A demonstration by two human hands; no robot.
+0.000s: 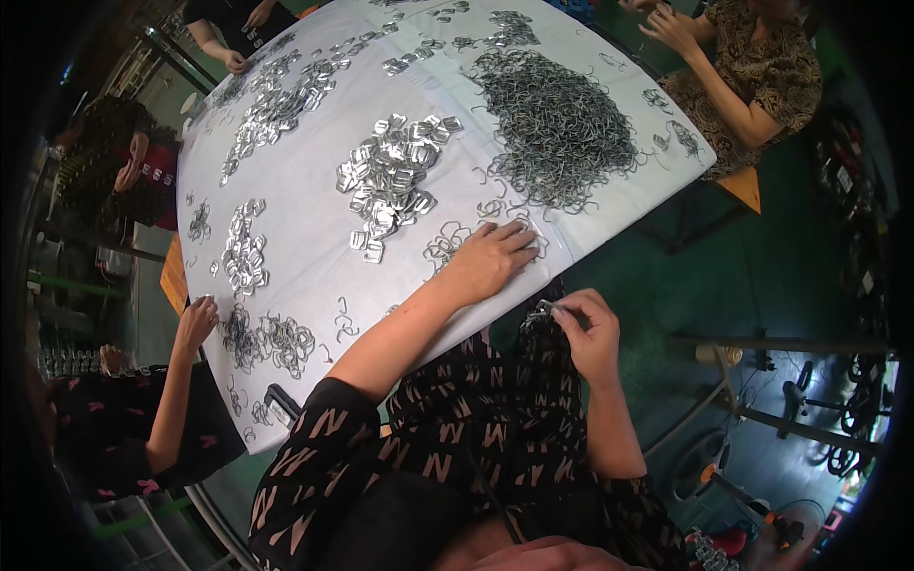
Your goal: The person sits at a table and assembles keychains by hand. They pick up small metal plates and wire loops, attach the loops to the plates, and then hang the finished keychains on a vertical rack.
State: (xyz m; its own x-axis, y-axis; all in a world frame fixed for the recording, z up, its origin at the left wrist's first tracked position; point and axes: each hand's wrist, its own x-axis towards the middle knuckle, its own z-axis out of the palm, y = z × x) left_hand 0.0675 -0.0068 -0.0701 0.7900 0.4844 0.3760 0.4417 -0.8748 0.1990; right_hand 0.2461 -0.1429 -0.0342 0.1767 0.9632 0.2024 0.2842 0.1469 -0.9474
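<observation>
My left hand (490,259) rests palm down near the table's front edge, its fingers apart over a loose patch of bent wire hooks (445,246). Whether a hook is under the fingertips is hidden. Off the edge, above my lap, my right hand (590,335) pinches small silvery metal pieces (541,311) between thumb and fingers; their exact shape is too small to tell. Beyond my left hand lies a heap of flat, shiny metal buckles (390,181). A large dark pile of bent wire hooks (552,128) spreads to the right of it.
The white-covered table (305,190) carries more buckles (276,109) and smaller hook piles (286,344) at left. A black clamp-like object (283,403) sits on the near left edge. Other people work around it; one person's hand (197,322) touches the left edge. Metal framing (790,428) stands at right.
</observation>
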